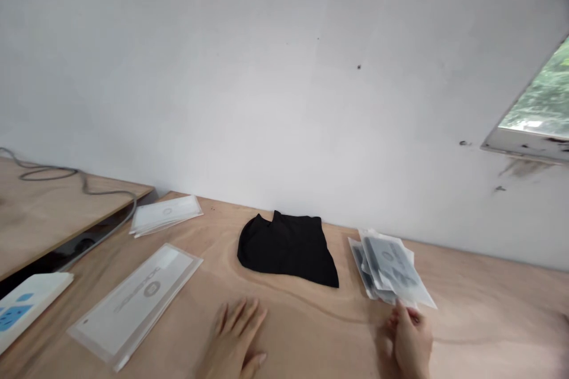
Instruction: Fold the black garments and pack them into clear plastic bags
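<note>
The right hand [406,340] is at the near edge of a loose stack of frosted plastic packets [386,266], its fingers [411,321] narrowed in a pinch on the stack's lower corner. The stack lies fanned on the plywood surface [489,302], just right of a black garment [287,251], with its long axis running from back left to front right. Its matte, translucent film shows grey print.

The left hand [233,337] lies palm-down on the surface, holding nothing, with its fingers spread wide. It is just in front of the folded garment, whose soft, dark fabric forms a rounded, uneven shape.

Further left, a single flat packet [133,302] lies with its long axis slanting toward the back right. Behind it is a smaller stack of packets [165,214], and at the left edge is a white box [26,308] with blue markings. A grey cable [84,180] loops across a second plywood board [44,231]. A white wall [222,71] rises behind the surface, with a window [540,100] at upper right.
</note>
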{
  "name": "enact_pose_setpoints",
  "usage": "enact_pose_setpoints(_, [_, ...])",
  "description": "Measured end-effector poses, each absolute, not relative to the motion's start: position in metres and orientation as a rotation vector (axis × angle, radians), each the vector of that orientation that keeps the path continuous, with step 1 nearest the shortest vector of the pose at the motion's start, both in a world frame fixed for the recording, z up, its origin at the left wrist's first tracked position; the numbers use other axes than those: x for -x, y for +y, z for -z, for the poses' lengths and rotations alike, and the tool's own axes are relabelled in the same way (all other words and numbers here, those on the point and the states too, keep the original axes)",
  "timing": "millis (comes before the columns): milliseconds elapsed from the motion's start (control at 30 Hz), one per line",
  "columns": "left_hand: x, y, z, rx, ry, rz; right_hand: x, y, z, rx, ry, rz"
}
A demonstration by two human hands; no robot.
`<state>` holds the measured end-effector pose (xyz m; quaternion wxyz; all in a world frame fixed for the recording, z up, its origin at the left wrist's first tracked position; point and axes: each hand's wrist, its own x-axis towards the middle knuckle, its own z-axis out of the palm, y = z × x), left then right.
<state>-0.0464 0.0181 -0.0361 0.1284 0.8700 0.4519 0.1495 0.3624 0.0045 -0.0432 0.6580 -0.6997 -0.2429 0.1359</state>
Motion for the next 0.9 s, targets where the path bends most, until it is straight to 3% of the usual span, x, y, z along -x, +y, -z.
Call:
enact_pose_setpoints(267, [0.049,0.017,0.033,-2.528,1.285,-0.43,-0.319,-0.006,0.044,1.995,-1.129,-0.334])
enact_pose_setpoints(900, [0.049,0.015,0.028,-2.487,1.283,-0.403,-0.316,-0.007,0.038,2.084,-1.253,-0.314])
